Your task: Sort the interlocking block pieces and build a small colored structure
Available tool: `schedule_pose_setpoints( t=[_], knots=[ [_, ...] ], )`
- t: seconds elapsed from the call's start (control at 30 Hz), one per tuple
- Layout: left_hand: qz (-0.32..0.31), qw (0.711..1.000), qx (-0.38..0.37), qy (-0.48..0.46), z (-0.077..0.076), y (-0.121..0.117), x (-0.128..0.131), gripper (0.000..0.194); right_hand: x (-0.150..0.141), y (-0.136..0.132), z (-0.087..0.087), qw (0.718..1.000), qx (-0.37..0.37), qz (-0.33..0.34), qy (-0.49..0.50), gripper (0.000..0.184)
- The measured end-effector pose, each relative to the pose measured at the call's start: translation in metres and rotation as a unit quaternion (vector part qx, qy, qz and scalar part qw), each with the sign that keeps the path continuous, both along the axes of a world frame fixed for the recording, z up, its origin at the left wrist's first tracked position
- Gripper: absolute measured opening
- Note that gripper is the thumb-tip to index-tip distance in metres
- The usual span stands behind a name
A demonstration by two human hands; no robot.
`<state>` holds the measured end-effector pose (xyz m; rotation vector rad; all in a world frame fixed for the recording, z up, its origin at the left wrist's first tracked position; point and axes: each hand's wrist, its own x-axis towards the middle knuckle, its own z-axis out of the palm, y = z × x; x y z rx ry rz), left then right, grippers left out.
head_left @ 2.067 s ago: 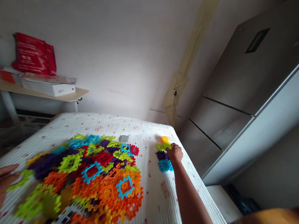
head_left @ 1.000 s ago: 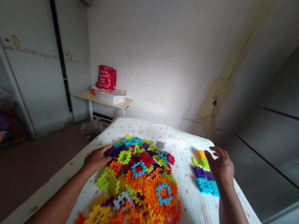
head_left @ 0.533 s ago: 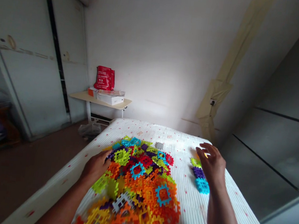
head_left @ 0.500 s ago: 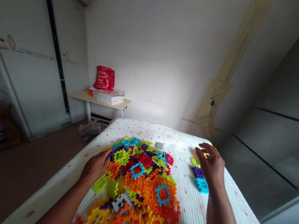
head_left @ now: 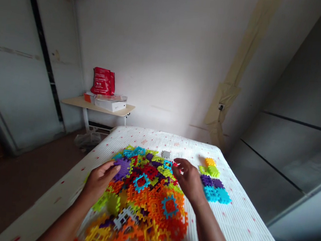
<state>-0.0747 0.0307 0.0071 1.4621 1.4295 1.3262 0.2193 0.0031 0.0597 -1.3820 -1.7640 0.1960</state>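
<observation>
My left hand [head_left: 101, 177] pinches a purple square interlocking plastic tile [head_left: 122, 168] at the left side of a big heap of notched tiles [head_left: 148, 187] in orange, yellow, green, red, blue and grey. Over the heap's right edge hovers my right hand [head_left: 189, 180], fingers curved and apart, with nothing visible held. A red tile shows between its thumb and fingers, apparently lying on the heap. To the right lie tiles grouped by colour: a yellow tile [head_left: 210, 162], green tiles [head_left: 214, 171], purple tiles [head_left: 212, 181] and light blue tiles [head_left: 217, 195].
The tiles lie on a bed with a white ribbed, red-dotted cover [head_left: 241, 226]. One grey tile [head_left: 165, 154] sits beyond the heap. Behind, a small table [head_left: 74, 102] carries a red bag [head_left: 103, 81] and a white box [head_left: 111, 104]. A dark cabinet [head_left: 296, 148] stands at right.
My right hand has left the yellow tile at the right and moved left to the heap. My left hand has lifted a purple tile. The view has turned slightly right.
</observation>
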Motion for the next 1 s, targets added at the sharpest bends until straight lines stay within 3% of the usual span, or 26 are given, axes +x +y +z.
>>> schedule_pose_setpoints(
  t=[0.13, 0.27, 0.43, 0.63, 0.8, 1.0],
  knots=[
    [-0.035, 0.999, -0.023, -0.026, 0.004, -0.008, 0.014, 0.055, -0.043, -0.012, -0.008, 0.993, 0.018, 0.113, -0.022, 0.03],
    [-0.055, 0.997, -0.054, -0.02, 0.005, -0.013, 0.024, 0.055, -0.075, -0.022, -0.02, 0.984, 0.034, 0.166, -0.057, 0.051],
    [-0.055, 0.996, -0.074, -0.012, 0.003, -0.014, 0.03, 0.059, -0.086, -0.022, -0.035, 0.983, 0.031, 0.146, -0.108, 0.051],
    [-0.067, 0.993, -0.097, -0.006, -0.006, -0.011, 0.029, 0.057, -0.085, -0.02, -0.036, 0.983, 0.038, 0.102, -0.151, 0.046],
    [-0.058, 0.992, -0.115, -0.002, -0.001, -0.015, 0.033, 0.06, -0.085, -0.019, -0.041, 0.98, 0.041, 0.085, -0.178, 0.042],
    [-0.051, 0.991, -0.123, -0.021, 0.003, -0.018, 0.035, 0.058, -0.084, -0.02, -0.039, 0.976, 0.049, 0.08, -0.198, 0.053]
  ],
)
